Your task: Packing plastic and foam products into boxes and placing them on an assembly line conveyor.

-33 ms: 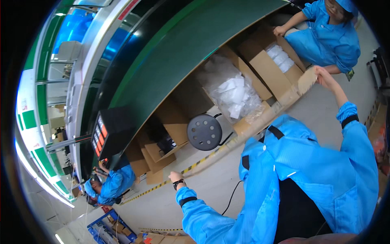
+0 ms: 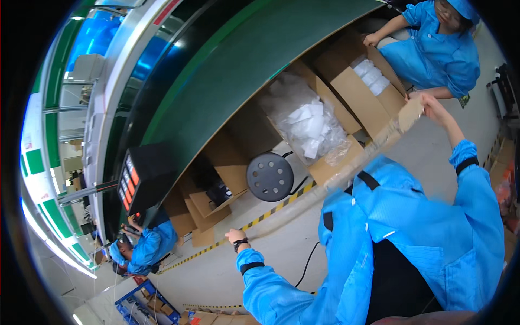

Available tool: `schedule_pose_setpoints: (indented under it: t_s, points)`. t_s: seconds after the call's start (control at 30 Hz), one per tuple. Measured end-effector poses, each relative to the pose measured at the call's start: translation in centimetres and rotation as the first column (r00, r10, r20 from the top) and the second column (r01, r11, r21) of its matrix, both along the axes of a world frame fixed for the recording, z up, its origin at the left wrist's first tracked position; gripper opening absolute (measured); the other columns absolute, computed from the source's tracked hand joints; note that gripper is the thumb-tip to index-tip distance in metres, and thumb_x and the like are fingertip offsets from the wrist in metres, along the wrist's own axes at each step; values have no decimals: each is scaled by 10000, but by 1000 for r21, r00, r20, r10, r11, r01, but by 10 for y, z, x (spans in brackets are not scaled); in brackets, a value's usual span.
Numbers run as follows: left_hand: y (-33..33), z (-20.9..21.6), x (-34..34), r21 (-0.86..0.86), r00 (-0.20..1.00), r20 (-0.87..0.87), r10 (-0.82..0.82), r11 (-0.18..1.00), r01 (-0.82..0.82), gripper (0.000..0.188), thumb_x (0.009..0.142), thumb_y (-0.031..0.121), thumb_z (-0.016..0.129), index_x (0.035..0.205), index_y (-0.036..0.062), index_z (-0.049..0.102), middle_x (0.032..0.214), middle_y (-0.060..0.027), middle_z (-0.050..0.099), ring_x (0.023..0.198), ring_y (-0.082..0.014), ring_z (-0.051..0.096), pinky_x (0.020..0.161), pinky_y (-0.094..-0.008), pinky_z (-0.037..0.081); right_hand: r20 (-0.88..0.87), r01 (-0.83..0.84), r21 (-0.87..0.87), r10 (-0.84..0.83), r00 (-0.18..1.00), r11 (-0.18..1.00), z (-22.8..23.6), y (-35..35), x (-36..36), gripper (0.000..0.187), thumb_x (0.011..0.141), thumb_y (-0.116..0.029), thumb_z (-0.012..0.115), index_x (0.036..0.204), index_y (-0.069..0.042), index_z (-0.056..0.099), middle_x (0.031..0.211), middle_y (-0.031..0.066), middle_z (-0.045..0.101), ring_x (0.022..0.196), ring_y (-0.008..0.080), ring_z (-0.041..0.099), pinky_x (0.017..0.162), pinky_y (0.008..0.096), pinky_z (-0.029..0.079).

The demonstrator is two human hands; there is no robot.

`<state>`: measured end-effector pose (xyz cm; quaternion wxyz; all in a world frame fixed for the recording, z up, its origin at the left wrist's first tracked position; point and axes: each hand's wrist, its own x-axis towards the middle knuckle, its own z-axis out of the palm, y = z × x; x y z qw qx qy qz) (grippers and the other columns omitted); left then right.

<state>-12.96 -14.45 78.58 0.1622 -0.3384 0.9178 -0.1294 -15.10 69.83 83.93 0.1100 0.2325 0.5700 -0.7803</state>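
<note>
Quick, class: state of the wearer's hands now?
Left hand: closed, apparently on one end of a long strip.
Right hand: closed, holding the strip's brown end.

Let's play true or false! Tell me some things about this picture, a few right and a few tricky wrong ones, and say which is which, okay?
1. A long brownish strip stretches between the person's left hand and right hand. True.
2. The stool has a square red seat. False: it is round and black, with holes in it.
3. White packets sit inside an open cardboard box. True.
4. The wristwatch is on the person's right wrist. False: it is on the left wrist.
5. The floor tape near the stool has yellow and black stripes. True.
</note>
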Motion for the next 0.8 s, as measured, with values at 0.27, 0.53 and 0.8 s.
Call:
schedule_pose_setpoints:
  t_s: [0.27, 0.53, 0.8]
  points:
    - [205, -259, 4, 959, 929, 184, -322, 267, -97, 297, 846, 258, 616, 944, -19, 657, 859, -124, 690, 799, -257, 670, 655, -355, 531, 438, -91, -8, 85, 895, 996, -70, -5, 87, 79, 812, -78, 507, 767, -142, 498, 813, -33, 570, 771, 94, 572, 726, 299, 499]
    - [424, -395, 94, 678, 185, 733, 655, -682, -272, 543, 845, 434, 618, 1220, 61, 497, 1242, -77, 518, 1137, -203, 492, 959, -322, 409, 651, -76, -73, 105, 752, 994, -140, -41, 106, 109, 799, -41, 537, 775, -145, 514, 776, -50, 583, 728, 72, 577, 712, 262, 491]
    - [430, -311, 5, 677, 575, 636, 515, -729, -97, 434, 918, 272, 550, 1258, 26, 440, 1260, -123, 492, 1191, -241, 466, 1008, -354, 378, 675, 59, 102, -112, 730, 993, -161, -27, 141, 76, 816, -66, 543, 823, -140, 531, 772, -44, 585, 702, 68, 582, 710, 261, 511]
